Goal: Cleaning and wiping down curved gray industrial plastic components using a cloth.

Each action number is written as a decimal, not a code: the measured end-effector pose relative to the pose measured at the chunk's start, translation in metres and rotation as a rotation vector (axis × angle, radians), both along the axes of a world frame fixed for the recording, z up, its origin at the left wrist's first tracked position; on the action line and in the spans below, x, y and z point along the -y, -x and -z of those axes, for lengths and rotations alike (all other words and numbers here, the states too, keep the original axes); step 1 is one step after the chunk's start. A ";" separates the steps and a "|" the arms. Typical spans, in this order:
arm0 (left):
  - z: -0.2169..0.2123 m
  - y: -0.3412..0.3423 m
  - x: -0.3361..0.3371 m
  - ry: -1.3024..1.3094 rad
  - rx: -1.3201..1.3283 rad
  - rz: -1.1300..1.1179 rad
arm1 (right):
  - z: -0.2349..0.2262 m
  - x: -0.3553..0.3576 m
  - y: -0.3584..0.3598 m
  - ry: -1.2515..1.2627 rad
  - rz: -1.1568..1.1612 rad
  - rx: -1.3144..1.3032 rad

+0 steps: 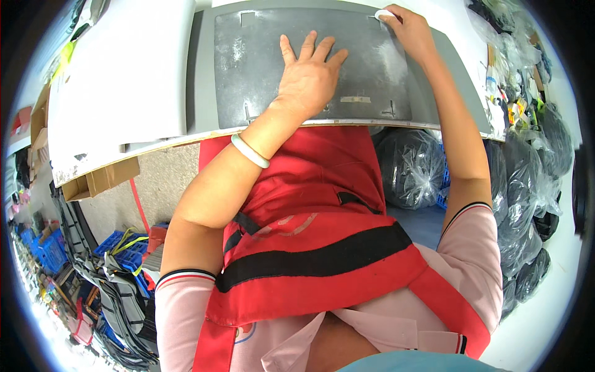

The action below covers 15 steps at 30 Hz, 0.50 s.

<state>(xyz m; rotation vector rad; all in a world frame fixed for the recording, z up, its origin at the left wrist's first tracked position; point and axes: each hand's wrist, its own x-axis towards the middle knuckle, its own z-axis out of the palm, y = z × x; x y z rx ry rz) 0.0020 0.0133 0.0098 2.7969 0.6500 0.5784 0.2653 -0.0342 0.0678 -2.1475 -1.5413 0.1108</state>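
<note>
We seem to be at the step of working at the far right corner of the dark sheet (260,74), which lies flat on the grey board (201,74) at the near edge of the table. There our right hand (404,28) pinches a small white piece (384,13) between thumb and fingers — whether it presses on the sheet or just skims it, we cannot tell. As we judge it, the next move calls for a light, even grip on the piece and a sheet kept from sliding. Our left hand (310,75) suits that: palm down near the middle of the sheet, fingers spread and pointing far, holding nothing. Our left forearm slants in from the near left, bracelet (250,151) below the wrist; our right arm reaches long up the right side, its hand turned inward.
</note>
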 end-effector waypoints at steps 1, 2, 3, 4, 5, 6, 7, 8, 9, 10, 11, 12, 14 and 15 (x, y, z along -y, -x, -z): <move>0.001 0.000 -0.001 -0.010 0.007 -0.003 | -0.004 -0.007 0.003 -0.041 -0.046 0.027; 0.002 0.000 -0.002 -0.019 0.012 -0.004 | -0.007 -0.012 0.006 -0.036 -0.048 0.026; 0.001 -0.001 -0.002 -0.014 0.013 -0.003 | -0.008 -0.015 0.006 -0.003 -0.066 0.040; 0.000 -0.002 -0.002 -0.030 0.008 -0.019 | -0.009 -0.017 0.006 0.030 -0.085 0.054; -0.001 -0.003 -0.001 -0.046 0.003 -0.036 | -0.009 -0.017 0.006 0.036 -0.084 0.053; -0.001 -0.004 -0.001 -0.042 0.003 -0.037 | -0.009 -0.018 0.004 0.028 -0.097 0.123; -0.001 -0.004 -0.001 -0.054 0.004 -0.044 | -0.009 -0.018 0.002 0.020 -0.111 0.192; -0.001 -0.004 -0.001 -0.067 0.005 -0.052 | -0.010 -0.017 -0.001 0.024 -0.114 0.192; -0.001 -0.004 -0.001 -0.066 0.006 -0.056 | -0.012 -0.017 -0.005 0.128 0.005 0.123; -0.001 -0.005 0.000 -0.073 -0.016 -0.051 | -0.012 -0.018 -0.008 0.232 0.124 0.054; -0.001 -0.005 0.000 -0.081 -0.039 -0.046 | -0.009 -0.018 -0.009 0.232 0.118 0.056; -0.001 -0.003 0.000 -0.077 -0.041 -0.052 | -0.007 -0.016 -0.005 0.126 0.185 -0.134; -0.001 -0.002 -0.001 -0.097 -0.090 -0.052 | 0.000 -0.017 0.000 0.023 0.244 -0.325; -0.003 -0.003 -0.001 -0.095 -0.087 -0.045 | 0.006 -0.016 -0.005 0.012 0.219 -0.283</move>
